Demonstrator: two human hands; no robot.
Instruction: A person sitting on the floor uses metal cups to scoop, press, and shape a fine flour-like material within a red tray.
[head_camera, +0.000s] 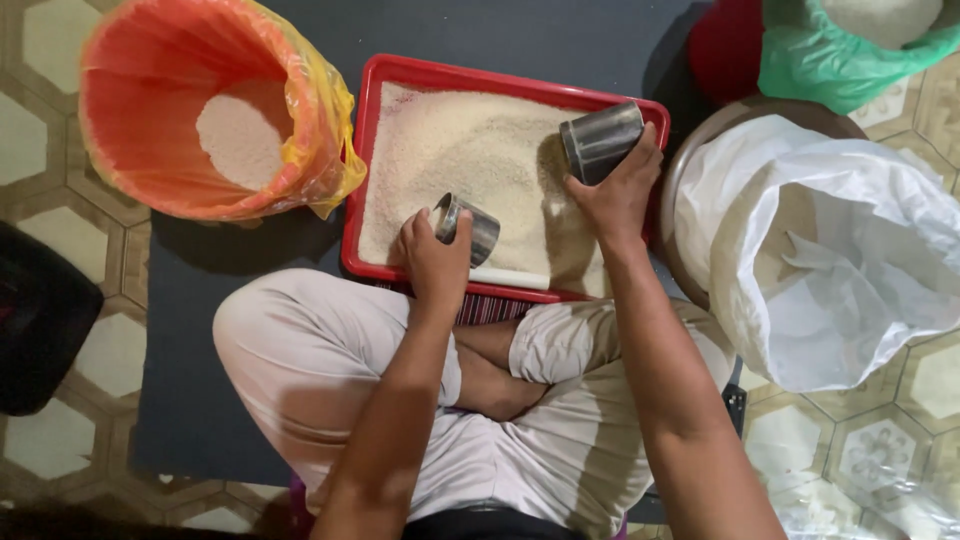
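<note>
A red rectangular tray (420, 72) full of white rice (470, 150) lies on a dark mat before my crossed legs. My left hand (432, 262) grips a small steel cup (468, 226), tipped on its side in the rice at the tray's near edge. My right hand (618, 195) holds a second steel cup (600, 140), tilted above the tray's right side, its mouth pointing left.
An orange bucket lined with a yellow bag (205, 105), rice at its bottom, stands left of the tray. A round container lined with a white sack (830, 240) sits at right. A green bag of rice (850, 45) and something red are behind it. Tiled floor surrounds the dark mat (185, 330).
</note>
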